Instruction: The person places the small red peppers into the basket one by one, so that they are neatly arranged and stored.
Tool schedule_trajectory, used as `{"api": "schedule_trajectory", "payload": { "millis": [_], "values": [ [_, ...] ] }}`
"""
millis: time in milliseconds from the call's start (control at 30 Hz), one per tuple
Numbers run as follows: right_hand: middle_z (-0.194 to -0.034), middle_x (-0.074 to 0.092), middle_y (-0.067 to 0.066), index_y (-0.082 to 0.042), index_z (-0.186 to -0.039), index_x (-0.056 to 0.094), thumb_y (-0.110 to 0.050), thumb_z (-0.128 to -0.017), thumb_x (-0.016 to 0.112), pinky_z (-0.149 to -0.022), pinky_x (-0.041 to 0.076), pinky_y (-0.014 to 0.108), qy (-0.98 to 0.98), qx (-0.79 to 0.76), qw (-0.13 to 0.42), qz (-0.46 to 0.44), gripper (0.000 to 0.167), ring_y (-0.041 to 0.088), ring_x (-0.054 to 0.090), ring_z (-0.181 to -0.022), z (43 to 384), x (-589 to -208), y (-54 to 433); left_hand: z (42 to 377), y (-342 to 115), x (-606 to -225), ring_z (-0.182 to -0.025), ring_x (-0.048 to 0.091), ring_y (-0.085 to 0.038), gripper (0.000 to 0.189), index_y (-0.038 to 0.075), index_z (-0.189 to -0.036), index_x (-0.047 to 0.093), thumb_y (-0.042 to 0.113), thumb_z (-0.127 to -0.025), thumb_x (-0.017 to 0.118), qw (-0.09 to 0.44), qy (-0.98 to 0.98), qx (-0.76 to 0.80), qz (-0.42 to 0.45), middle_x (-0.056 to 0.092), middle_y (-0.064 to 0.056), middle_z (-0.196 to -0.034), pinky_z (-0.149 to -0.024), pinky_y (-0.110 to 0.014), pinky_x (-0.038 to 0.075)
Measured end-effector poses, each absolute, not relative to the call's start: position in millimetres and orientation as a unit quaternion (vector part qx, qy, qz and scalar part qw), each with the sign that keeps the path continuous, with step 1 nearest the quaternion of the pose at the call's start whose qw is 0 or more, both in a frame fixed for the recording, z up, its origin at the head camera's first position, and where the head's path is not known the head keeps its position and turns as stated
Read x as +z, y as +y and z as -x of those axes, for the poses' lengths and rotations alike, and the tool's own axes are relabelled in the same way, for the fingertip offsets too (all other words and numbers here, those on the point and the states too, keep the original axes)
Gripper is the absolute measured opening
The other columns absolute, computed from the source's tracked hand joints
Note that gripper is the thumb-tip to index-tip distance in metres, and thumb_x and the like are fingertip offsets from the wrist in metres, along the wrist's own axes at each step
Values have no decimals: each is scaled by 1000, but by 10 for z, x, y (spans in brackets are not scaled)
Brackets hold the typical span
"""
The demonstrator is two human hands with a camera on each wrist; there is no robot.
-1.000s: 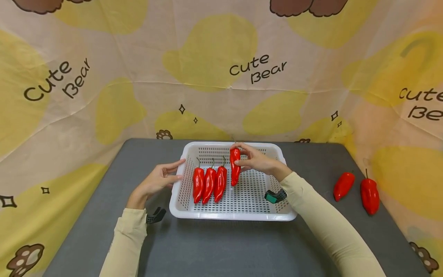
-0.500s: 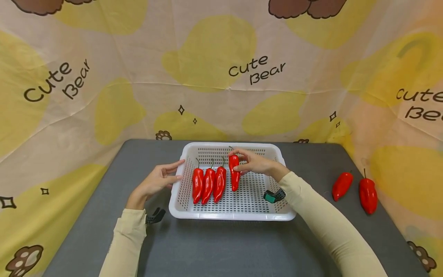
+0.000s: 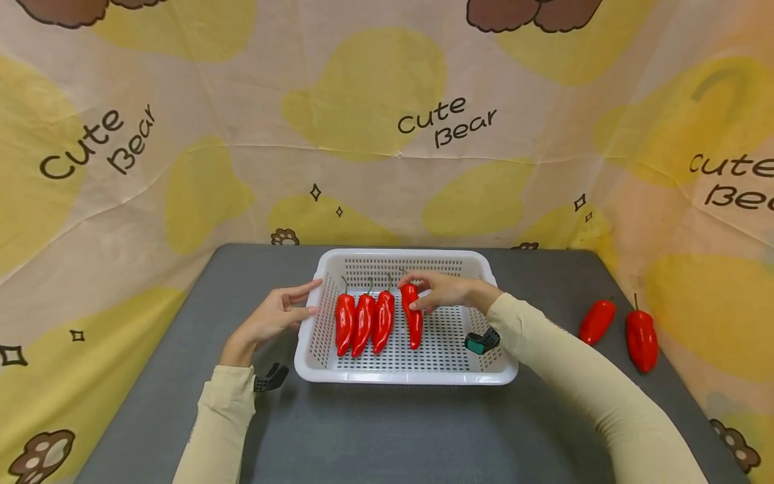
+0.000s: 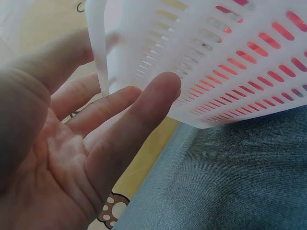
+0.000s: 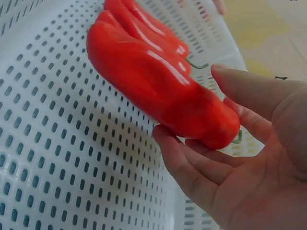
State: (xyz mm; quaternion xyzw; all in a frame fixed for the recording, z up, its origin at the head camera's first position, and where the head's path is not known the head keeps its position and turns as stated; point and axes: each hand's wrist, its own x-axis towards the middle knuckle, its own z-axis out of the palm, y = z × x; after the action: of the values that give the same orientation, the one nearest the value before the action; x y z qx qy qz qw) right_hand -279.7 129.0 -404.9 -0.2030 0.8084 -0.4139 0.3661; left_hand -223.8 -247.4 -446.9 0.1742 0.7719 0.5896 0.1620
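In the head view a white plastic basket (image 3: 411, 378) with slotted walls stands on the table. My left hand (image 3: 275, 317) touches its left side; in the left wrist view the fingers (image 4: 153, 103) lie fairly straight against the outer wall, under the rim. My right hand (image 3: 444, 290) is inside the basket and holds a red pepper (image 3: 415, 331) near its stem end, the tip pointing toward me. In the right wrist view, thumb and fingers lie around that pepper (image 5: 144, 76). Left of it, several red peppers (image 3: 365, 326) lie side by side in the basket, stems away from me.
Two more red peppers, one nearer (image 3: 597, 321) and one farther right (image 3: 641, 341), lie on the grey table (image 3: 387, 437) right of the basket. A patterned cloth (image 3: 363, 87) hangs behind and at the sides. Black wrist devices (image 3: 482, 342) are on both wrists.
My right hand has lowered the pepper toward me, deeper into the basket beside the row. The left hand has stayed at the basket's side.
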Motion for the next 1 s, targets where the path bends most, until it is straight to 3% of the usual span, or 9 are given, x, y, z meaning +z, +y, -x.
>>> {"api": "schedule_trajectory", "payload": {
  "millis": [200,700,1000],
  "values": [
    [-134,54,17,-16,-147,46,-13,-95,68,-96,60,46,802,-409,400,173,57,27,65,-105,2798,-4091,1272,2241,-2466,-4484,-111,71,-27,68,5,-157,36,9,-97,67,167,761,602,-174,39,-28,-156,-80,-49,63],
    [-131,55,14,-16,-149,41,-19,-96,68,-102,56,47,789,-423,418,155,60,28,64,-104,2840,-4153,1240,2240,-2465,-4487,-110,71,-30,68,6,-157,36,11,-97,67,165,764,598,-176,39,-28,-157,-79,-51,63],
    [-126,57,14,-18,-147,43,-20,-98,66,-103,56,46,782,-427,432,137,54,27,63,-99,2872,-4167,1217,2247,-2470,-4489,-112,70,-32,68,6,-157,36,12,-97,67,165,767,596,-174,39,-28,-157,-79,-50,63]
  ]
}}
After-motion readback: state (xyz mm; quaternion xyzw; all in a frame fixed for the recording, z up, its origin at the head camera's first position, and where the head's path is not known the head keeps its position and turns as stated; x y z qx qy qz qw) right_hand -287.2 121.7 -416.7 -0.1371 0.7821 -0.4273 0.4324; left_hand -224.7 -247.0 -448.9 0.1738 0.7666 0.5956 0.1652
